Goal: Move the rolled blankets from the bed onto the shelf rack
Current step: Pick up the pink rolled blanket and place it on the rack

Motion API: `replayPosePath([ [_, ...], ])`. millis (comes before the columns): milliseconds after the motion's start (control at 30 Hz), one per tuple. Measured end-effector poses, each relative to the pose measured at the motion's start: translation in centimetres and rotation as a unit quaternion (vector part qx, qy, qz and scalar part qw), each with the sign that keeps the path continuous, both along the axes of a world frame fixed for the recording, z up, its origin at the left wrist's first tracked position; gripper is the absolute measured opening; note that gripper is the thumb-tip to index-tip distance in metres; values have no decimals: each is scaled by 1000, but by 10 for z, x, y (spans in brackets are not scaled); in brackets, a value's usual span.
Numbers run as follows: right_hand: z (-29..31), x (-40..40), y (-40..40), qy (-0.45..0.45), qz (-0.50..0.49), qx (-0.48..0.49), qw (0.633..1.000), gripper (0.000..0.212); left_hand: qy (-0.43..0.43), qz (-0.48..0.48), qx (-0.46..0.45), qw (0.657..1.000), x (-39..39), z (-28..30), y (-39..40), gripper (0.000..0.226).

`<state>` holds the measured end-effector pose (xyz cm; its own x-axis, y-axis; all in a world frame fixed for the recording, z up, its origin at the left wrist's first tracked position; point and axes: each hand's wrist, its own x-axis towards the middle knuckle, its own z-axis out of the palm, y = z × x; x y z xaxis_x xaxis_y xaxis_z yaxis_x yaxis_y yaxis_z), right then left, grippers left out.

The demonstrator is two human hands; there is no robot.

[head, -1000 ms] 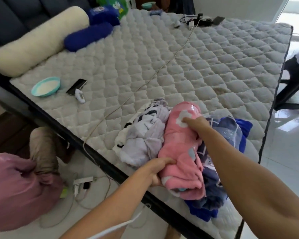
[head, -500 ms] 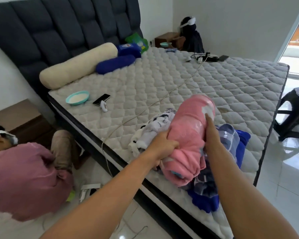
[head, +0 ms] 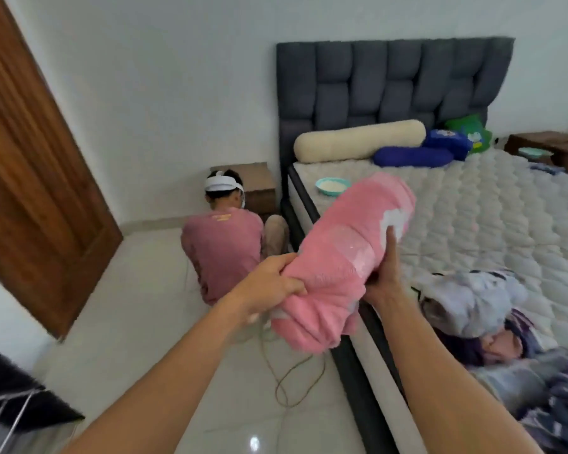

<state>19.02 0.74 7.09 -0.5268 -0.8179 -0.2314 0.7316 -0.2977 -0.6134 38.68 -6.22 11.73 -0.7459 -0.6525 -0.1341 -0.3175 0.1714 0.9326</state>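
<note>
- Bottom left, a dark metal frame [head: 17,401] pokes into view; could be the shelf rack, can't tell.
- Your left hand [head: 269,286] is clenched on the near, lower end of the pink rolled blanket [head: 345,257], fingers dug into the fleece.
- Your right hand [head: 386,276] presses flat against the roll's right side, fingers pointing up, steadying it rather than wrapping round.
- Change: a second ago the roll lay on the bed [head: 473,224] between the other bundles. Now it's in the air, tilted, out over the bed's edge and the floor, and your view has swung left toward the door [head: 36,178].
- So pickup is done; carry to the rack is the step in hand.
- The grey-white rolled blanket [head: 473,299] and the dark blue one [head: 538,388] remain on the mattress at right, so at least two more trips.
- A loose cable [head: 295,381] loops on the floor just below the roll; likely trip risk.
- Further off, a person in a pink shirt [head: 222,250] crouches by the bed; give room.
</note>
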Motion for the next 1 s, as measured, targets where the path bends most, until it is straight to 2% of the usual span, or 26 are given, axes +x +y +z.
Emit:
replayPosePath([
  [100, 9, 53, -62, 53, 106, 17, 993, 82, 21, 114, 31, 993, 68, -17, -30, 52],
  [200, 20, 112, -130, 94, 219, 16, 971, 64, 44, 207, 47, 976, 131, -31, -53, 67],
  [267, 32, 152, -176, 153, 233, 8, 960, 62, 62, 268, 57, 960, 163, -34, -66, 68],
  [333, 42, 208, -229, 221, 267, -46, 937, 59, 108, 351, 56, 928, 204, -40, -88, 80],
  [367, 47, 213, -240, 250, 240, -61, 936, 62, 128, 352, 71, 925, 209, -39, -94, 85],
  [433, 54, 249, -279, 297, 274, -92, 910, 72, 146, 396, 67, 904, 235, -45, -116, 86],
  [567, 61, 320, -356, 388, 348, -159, 838, 78, 163, 477, 99, 858, 277, -47, -159, 92],
  [700, 60, 393, -400, 419, 402, -193, 791, 86, 194, 532, 131, 814, 313, -60, -185, 80],
  [867, 45, 493, -438, 421, 469, -188, 753, 68, 219, 613, 156, 743, 371, -68, -201, 62],
  [1000, 33, 573, -467, 443, 504, -181, 719, 82, 211, 628, 168, 730, 438, -77, -223, 49],
])
